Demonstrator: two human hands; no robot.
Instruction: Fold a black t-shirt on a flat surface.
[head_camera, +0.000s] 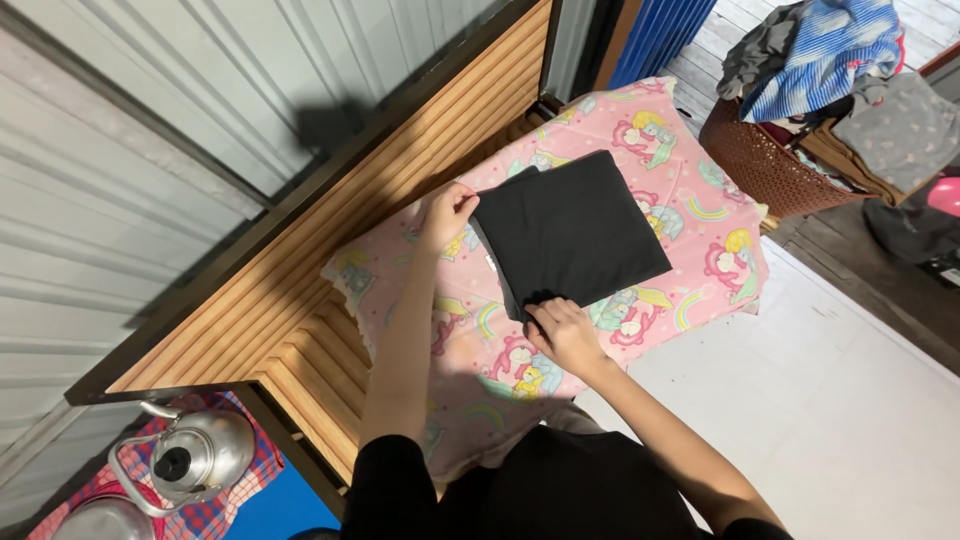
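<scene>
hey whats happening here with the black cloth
A person is handling a folded black cloth that lies on a pink cartoon-print sheet spread over a wooden slatted surface. The left hand pinches the cloth's far corner, and the right hand grips the near edge. The cloth looks like a flat, roughly square fold. Off to the side, a brown basket is heaped with clothes, and a metal kettle sits on a checked cloth.

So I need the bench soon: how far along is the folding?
The black cloth already lies folded into a flat square on the pink sheet. Both hands, left and right, pinch its near edge. The basket still holds a heap of clothes.
</scene>
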